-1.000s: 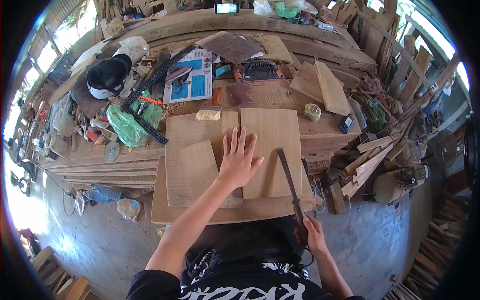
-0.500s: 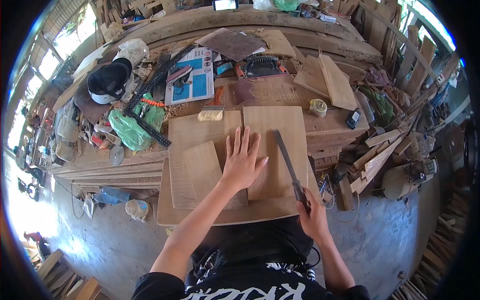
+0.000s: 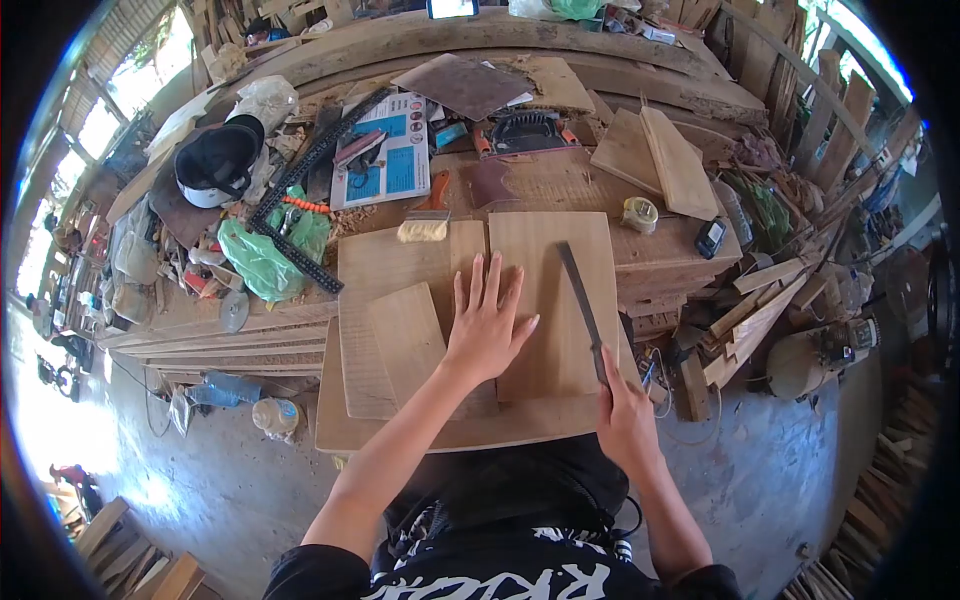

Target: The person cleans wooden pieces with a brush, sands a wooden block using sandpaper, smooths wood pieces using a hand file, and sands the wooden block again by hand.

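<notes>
Head camera view, looking down at a person's two bare hands over a stack of wooden boards at a cluttered workshop bench [image 3: 555, 190]. The left hand [image 3: 487, 335] lies palm down with its fingers slightly apart, gripping nothing. It covers part of the seam between two pale boards set side by side, and its thumb points out over the right board [image 3: 550, 370].

The right hand [image 3: 628, 415], nearer the person's body, is closed around the handle end of a long, narrow, dark file [image 3: 583, 300]. The file's blade reaches away from the person over the right board, tilting a little to the left at its tip; whether it touches the wood cannot be told.

On the left board [image 3: 390, 255] rests a smaller, slanted board [image 3: 408, 325], close to the left forearm. Beneath them all, a wider board [image 3: 520, 425] shows along the edge facing the person. At the far edge of the left board lies a brush [image 3: 423, 230] with pale bristles and an orange handle.

Farther back on the left are a black L-shaped square [image 3: 318, 150], a crumpled green plastic bag [image 3: 262, 255], a cap [image 3: 218, 160] and a blue and white printed sheet [image 3: 405, 165]. To the right sit a round tape measure [image 3: 639, 213], a small black device [image 3: 709, 238] and a loose plank [image 3: 678, 162].
</notes>
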Demonstrator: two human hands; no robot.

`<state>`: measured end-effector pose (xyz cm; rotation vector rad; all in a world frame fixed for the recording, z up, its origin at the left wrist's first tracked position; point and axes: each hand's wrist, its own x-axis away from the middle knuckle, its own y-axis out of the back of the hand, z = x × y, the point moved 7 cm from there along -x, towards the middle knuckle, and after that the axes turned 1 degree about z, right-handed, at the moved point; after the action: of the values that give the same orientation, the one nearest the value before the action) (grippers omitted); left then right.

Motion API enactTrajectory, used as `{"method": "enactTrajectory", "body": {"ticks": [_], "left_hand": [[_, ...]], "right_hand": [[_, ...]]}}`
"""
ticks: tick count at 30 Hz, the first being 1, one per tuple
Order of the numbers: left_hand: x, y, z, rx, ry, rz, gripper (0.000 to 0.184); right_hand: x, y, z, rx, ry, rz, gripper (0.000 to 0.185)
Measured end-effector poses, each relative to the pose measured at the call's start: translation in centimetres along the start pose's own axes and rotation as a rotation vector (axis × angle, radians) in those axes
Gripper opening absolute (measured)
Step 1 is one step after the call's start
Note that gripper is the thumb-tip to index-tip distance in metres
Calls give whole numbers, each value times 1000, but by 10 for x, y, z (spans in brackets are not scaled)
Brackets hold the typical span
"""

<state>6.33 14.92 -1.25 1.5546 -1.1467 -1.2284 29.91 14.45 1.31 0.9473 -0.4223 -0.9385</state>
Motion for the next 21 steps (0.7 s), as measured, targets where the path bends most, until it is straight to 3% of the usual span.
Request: {"method": "enactTrajectory", "body": {"ticks": [6,12,16,21], "left_hand": [[-1,0,0,6,1,-12,74],[1,-1,0,25,0,-12,74],[-1,0,1,26,0,-18,74],[0,0,1,10,-6,-20,74]], "right_hand": [[-27,-6,0,13,-13,14,63],[38,-11,-14,-22,44,-45,62],[55,-1,-11,-69,-66,21,60],[19,0,-6,-8,-87,43,59]]}}
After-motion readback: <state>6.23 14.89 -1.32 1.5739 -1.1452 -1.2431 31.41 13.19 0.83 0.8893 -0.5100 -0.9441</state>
